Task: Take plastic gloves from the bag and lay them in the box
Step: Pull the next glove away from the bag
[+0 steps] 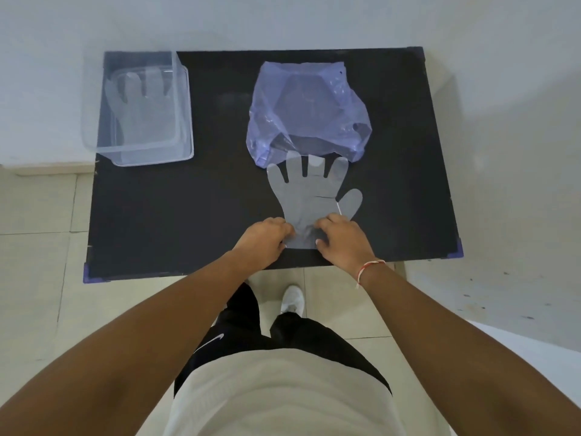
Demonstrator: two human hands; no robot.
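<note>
A clear plastic glove (pixel 309 193) lies flat on the black table (pixel 176 215), fingers pointing away from me and their tips just under the mouth of the purple plastic bag (pixel 306 111). My left hand (pixel 265 239) pinches the left side of the glove's cuff. My right hand (pixel 341 239) pinches the right side of the cuff. At the table's far left stands a clear plastic box (pixel 184 99) with a glove (pixel 141 108) lying flat inside it.
The table's near edge runs just below my hands, with purple corner guards (pixel 89 273) at the front corners. A white wall stands behind the table. Tiled floor and my white shoe (pixel 292 298) show below.
</note>
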